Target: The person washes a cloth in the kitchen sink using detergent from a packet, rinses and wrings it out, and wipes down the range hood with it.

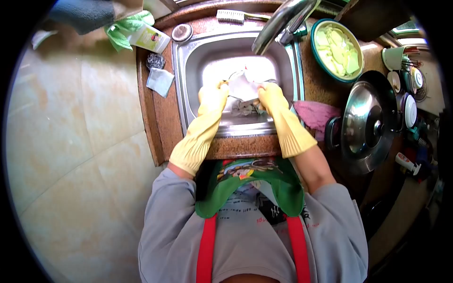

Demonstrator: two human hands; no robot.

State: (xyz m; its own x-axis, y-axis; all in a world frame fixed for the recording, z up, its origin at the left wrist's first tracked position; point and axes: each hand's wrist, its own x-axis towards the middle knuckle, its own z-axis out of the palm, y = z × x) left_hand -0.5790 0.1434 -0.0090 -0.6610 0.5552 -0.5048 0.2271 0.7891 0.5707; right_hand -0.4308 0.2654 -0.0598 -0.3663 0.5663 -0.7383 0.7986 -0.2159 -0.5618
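Note:
Both my hands wear long yellow rubber gloves and are over the steel sink (pixel 192 61). My left hand (pixel 214 95) is closed on the left side of a pale, flat, whitish piece (pixel 244 88); whether it is cloth or something stiff I cannot tell. My right hand (pixel 272 96) is closed on its right edge. Below it in the basin lies a greyish crumpled thing (pixel 243 109), partly hidden. The faucet (pixel 276 28) reaches over the sink's far right corner. Bright glare washes out the basin's middle.
A scrub brush (pixel 231 17) and a round lid-like item (pixel 182 32) lie behind the sink. Left are a steel scourer (pixel 155 61), a grey-blue cloth (pixel 160 82) and a bottle (pixel 150 38). Right are a bowl of pale green leaves (pixel 337 49), a pink cloth (pixel 317 116) and a lidded wok (pixel 365 125).

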